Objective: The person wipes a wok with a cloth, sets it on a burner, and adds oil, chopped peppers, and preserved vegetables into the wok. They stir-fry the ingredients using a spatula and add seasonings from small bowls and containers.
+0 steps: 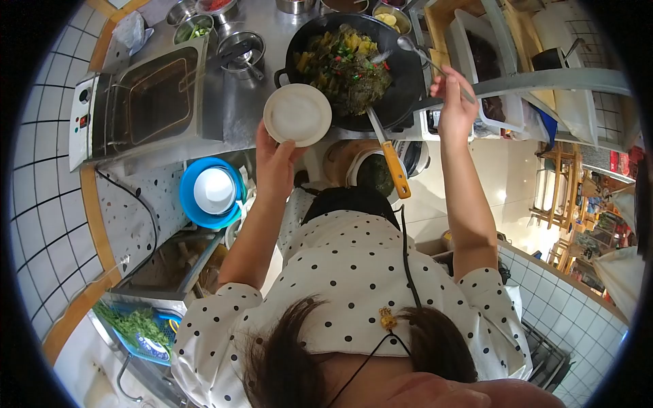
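My left hand grips a small pale bowl by its near rim. White grains or powder cover its bottom. Between the fingers of my right hand is the handle of a metal spoon, whose round end is above the right part of a black wok. Dark greens, yellowish pieces and red bits lie in the wok as one mixed dish. A spatula with a yellow handle leans over the wok's near rim, touched by neither hand.
To the left stands a deep fryer. Metal bowls with ingredients line the back of the steel counter. Under it are a blue basin and a bucket. Plastic bins stand at right behind a metal rail.
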Demonstrator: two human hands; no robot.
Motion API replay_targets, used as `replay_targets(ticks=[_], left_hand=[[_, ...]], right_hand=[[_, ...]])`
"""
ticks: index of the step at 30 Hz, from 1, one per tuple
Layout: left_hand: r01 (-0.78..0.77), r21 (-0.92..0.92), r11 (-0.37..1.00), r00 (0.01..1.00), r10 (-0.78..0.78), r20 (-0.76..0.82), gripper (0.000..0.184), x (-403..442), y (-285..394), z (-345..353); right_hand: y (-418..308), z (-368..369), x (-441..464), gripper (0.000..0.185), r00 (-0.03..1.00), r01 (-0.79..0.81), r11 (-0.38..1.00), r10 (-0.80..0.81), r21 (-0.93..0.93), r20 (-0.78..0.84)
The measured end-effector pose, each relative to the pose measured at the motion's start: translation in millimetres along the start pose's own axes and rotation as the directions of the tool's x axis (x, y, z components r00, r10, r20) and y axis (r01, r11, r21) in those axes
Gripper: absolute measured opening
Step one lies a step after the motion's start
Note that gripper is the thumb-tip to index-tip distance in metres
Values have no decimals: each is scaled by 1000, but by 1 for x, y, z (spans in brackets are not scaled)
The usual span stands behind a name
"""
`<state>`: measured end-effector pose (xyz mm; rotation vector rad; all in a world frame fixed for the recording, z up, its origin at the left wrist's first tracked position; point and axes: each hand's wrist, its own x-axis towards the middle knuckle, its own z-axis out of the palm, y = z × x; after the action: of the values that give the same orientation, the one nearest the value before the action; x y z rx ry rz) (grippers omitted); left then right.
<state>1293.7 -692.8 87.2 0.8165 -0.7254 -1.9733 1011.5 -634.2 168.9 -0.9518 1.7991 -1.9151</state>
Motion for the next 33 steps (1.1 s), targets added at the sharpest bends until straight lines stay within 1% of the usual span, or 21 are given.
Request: replay_targets(ticks=[1, 2, 4, 5, 6, 7, 8, 9, 11, 13, 14, 17, 18, 21, 22, 25, 26, 29, 30, 32, 33], left_hand=[[13, 4, 1000, 1000, -13, 12, 59, 2, 2, 4], [25, 10, 1000, 999, -26, 19, 60, 2, 6, 9], [40, -2, 999, 998, -39, 43, 61, 2, 6, 11], [40, -19, 999, 997, -38, 60, 62, 5, 3, 9], [37, -32, 999, 997, -34, 70, 64, 5, 2, 6], [22, -49, 999, 997, -18, 70, 64, 3, 2, 4], [5, -66, 998, 998, -1, 68, 64, 1, 2, 3], [-9, -82, 997, 997, 14, 70, 64, -1, 2, 3], [-5, -53, 999, 999, 6, 35, 64, -7, 7, -6], [22, -35, 999, 1000, -23, -12, 64, -8, 4, -23], [66, 45, 997, 995, -62, -83, 66, -10, 8, -31], [22, -8, 1000, 988, -23, -153, 66, -7, 15, -58], [14, -29, 999, 982, -19, -189, 62, -7, 22, -60], [-6, -57, 998, 968, -8, -250, 59, 5, 13, -87], [-7, -108, 994, 962, -23, -273, 57, 10, 5, -101], [-61, -135, 989, 933, 9, -361, 59, 23, -15, -117], [-97, -123, 988, 927, 44, -373, 62, 30, -27, -125], [-148, -101, 984, 874, 82, -479, 67, 52, -55, -142], [-145, -100, 984, 862, 76, -501, 72, 58, -61, -145], [-117, -58, 991, 768, 53, -638, 66, 72, -72, -148], [-94, -48, 994, 730, 36, -682, 63, 86, -81, -148]], right_hand=[[-9, 3, -9, 25, 998, 55, 995, -54, -81, 12], [-22, 10, -21, 25, 993, 108, 988, -103, -114, 55], [-37, 18, -41, 24, 966, 97, 995, -88, -24, 244], [-43, 24, -49, 23, 936, 80, 996, -85, 28, 341], [-53, 32, -57, 22, 914, -76, 997, 83, -34, 398], [-57, 42, -62, 20, 859, -225, 969, 247, -104, 449], [-52, 54, -65, 19, 818, -257, 955, 296, -148, 494], [-46, 65, -67, 19, 790, -260, 927, 366, -271, 492], [-25, 80, -66, 18, 683, -423, 867, 495, -262, 537], [-1, 96, -69, 20, 603, -532, 820, 541, -209, 587], [9, 102, -71, 21, 566, -585, 790, 561, -185, 605], [32, 107, -77, 33, 430, -536, 810, 502, -235, 750], [34, 104, -77, 39, 392, -585, 773, 534, -245, 749], [30, 100, -75, 40, 419, -573, 766, 578, -290, 700], [26, 96, -73, 37, 434, -560, 771, 585, -303, 685], [22, 74, -72, 37, 516, -506, 828, 516, -244, 684], [18, 65, -72, 36, 537, -508, 830, 514, -229, 669], [8, 42, -73, 33, 602, -520, 837, 501, -171, 622], [7, 33, -74, 33, 626, -528, 837, 497, -143, 601], [6, 11, -74, 31, 673, -531, 845, 466, -64, 575], [2, 2, -74, 32, 693, -520, 851, 472, -76, 546]])
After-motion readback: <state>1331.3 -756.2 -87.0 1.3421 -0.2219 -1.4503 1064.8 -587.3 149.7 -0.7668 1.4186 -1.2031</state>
